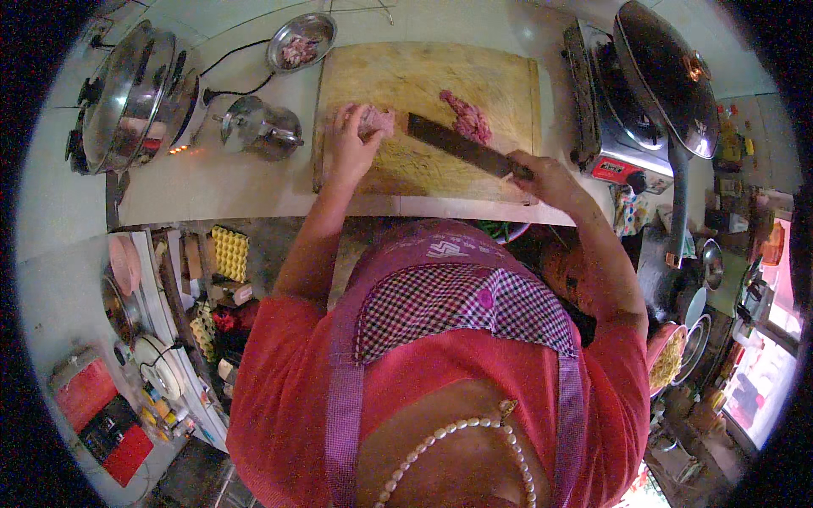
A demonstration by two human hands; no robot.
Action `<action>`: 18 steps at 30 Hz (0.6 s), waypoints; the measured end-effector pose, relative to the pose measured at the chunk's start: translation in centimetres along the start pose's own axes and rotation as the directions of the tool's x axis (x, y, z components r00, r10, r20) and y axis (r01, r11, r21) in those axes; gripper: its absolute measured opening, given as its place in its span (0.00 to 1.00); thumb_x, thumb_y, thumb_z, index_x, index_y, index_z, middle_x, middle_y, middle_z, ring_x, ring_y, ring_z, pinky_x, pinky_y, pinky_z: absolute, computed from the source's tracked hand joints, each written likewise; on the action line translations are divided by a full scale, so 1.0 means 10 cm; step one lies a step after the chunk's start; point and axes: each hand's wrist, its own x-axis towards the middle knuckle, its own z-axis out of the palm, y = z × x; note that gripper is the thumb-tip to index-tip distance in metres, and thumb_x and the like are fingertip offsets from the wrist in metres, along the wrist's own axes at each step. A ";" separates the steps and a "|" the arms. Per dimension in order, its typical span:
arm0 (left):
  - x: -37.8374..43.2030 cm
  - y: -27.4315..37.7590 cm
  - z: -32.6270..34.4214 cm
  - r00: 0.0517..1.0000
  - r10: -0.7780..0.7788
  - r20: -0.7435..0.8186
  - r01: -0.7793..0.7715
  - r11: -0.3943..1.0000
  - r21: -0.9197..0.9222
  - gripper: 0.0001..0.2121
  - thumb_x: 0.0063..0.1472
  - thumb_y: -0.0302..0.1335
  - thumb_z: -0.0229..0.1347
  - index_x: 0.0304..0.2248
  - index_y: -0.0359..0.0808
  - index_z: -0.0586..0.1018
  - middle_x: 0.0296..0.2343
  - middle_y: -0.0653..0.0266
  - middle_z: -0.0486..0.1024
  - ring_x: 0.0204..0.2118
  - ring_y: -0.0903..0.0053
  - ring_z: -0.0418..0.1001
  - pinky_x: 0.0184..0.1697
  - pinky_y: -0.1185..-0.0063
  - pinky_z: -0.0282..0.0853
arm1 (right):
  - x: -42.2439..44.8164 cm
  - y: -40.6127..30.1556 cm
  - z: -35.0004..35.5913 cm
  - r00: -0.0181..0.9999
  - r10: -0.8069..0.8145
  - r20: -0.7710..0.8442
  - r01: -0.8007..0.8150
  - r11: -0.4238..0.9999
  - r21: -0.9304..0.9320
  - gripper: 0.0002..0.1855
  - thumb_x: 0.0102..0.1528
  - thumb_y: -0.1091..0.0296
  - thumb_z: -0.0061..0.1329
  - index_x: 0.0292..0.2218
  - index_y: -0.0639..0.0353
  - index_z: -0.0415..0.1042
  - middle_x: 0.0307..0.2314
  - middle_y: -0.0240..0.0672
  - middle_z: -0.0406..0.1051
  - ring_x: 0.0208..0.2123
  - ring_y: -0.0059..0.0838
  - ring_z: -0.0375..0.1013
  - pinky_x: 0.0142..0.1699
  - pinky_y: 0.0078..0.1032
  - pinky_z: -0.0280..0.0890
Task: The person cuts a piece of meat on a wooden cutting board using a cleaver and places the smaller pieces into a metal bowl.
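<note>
A piece of raw meat (pixel 376 122) is gripped in my left hand (pixel 354 147), over the left part of a wooden cutting board (pixel 394 73). My right hand (pixel 547 180) is closed around the handle of a broad, dark-bladed kitchen knife (pixel 454 143). Its blade lies slantwise across the board, with the far end pointing toward the meat in my left hand. Just beyond the blade, a small heap of cut raw meat (pixel 470 119) rests on the board. More meat pieces (pixel 298 52) sit in a metal bowl (pixel 322 33) at the board's upper left corner.
Left of the board stand a small steel pot (pixel 260 127) and a large lidded steel pot (pixel 130 101) with a black cord. A gas stove (pixel 610 127) is on the right, and a frying pan (pixel 667 76) tilts over it. The counter's front edge (pixel 444 208) runs below my forearms.
</note>
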 end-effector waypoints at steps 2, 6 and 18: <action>0.03 0.07 -0.02 0.995 0.017 0.098 -0.041 0.967 0.252 0.21 0.47 0.24 0.59 0.42 0.41 0.69 0.46 0.55 0.63 0.44 0.60 0.67 0.42 0.68 0.65 | 0.13 0.06 -0.07 0.990 -0.018 -0.142 0.000 0.992 -0.129 0.19 0.52 0.62 0.49 0.45 0.50 0.64 0.29 0.44 0.72 0.32 0.46 0.72 0.35 0.38 0.66; 0.07 -0.07 0.06 0.985 -0.027 0.170 -0.008 0.980 0.200 0.20 0.45 0.25 0.60 0.39 0.42 0.69 0.43 0.54 0.63 0.43 0.56 0.66 0.42 0.66 0.65 | 0.32 -0.09 -0.10 0.937 -0.067 -0.342 0.027 0.992 -0.120 0.20 0.50 0.65 0.52 0.45 0.52 0.65 0.24 0.43 0.72 0.26 0.40 0.73 0.30 0.33 0.66; -0.15 0.44 0.07 0.976 0.154 0.153 -0.116 0.966 -0.233 0.24 0.46 0.25 0.61 0.44 0.36 0.68 0.44 0.50 0.61 0.44 0.56 0.65 0.47 0.69 0.65 | 0.14 -0.47 0.12 0.924 0.170 -0.342 -0.069 0.956 0.287 0.20 0.52 0.65 0.52 0.46 0.56 0.64 0.17 0.32 0.66 0.16 0.22 0.65 0.22 0.23 0.61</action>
